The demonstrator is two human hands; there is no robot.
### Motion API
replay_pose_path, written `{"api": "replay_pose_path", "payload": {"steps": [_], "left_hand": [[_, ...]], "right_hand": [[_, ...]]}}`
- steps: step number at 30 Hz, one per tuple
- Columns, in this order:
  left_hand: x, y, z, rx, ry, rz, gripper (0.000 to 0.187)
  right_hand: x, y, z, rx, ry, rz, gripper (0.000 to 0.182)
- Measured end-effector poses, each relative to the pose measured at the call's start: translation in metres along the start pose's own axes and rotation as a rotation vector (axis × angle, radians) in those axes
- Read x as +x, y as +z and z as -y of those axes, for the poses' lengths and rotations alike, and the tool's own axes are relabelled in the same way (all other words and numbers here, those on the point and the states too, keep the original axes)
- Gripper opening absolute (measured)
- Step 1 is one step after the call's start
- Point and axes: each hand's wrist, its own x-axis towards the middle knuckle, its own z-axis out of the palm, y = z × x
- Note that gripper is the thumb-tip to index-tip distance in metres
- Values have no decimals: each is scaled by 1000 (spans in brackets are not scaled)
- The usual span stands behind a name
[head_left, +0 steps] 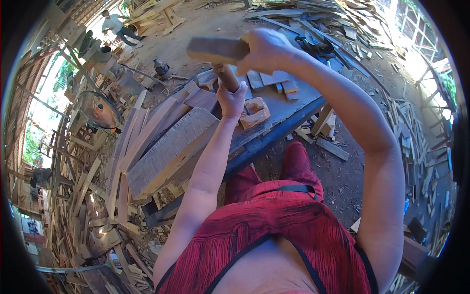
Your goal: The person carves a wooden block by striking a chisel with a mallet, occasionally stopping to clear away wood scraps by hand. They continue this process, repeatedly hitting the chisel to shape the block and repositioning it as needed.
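My left hand [232,101] is wrapped round a brown cylindrical wooden piece [224,76], which stands up from the fist. Above it, my right hand [268,51] grips a rectangular wooden block [215,48], whose left part lies over the top of the cylinder; whether the two touch I cannot tell. The block is slightly blurred. Just right of my left wrist, a light wooden piece with a hollow [255,112] rests on the workbench [281,116]. Small blocks [289,87] lie behind it.
Long boards [171,147] lean along the bench's left side. Scrap wood [333,19] is piled at the back right, with more at the far left. A metal pot-like object [161,67] stands on the ground beyond the bench. Another person [115,25] is at the back left.
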Motion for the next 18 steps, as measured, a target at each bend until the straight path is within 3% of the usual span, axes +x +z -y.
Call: {"api": "replay_pose_path", "payload": {"steps": [2,4,5,9,12,16,18], "left_hand": [[-4,-1,-4,3,-49,11,22],[-5,0,1,2,-50,21,21],[-5,0,3,5,-44,32,20],[-5,1,-4,-8,98,42,19],[-13,-6,4,-34,-32,26,17],[-18,-13,5,-197,-150,-49,18],[-21,-20,4,-252,-216,-107,19]], "right_hand": [[-5,-5,1,154,40,-42,59],[-7,4,-2,553,-99,-304,63],[-8,19,-9,596,-98,-283,66],[-17,43,-31,281,-25,-90,63],[-27,45,-45,331,117,-108,62],[-37,121,-93,498,292,-110,70],[-42,171,-114,406,386,-113,72]]}}
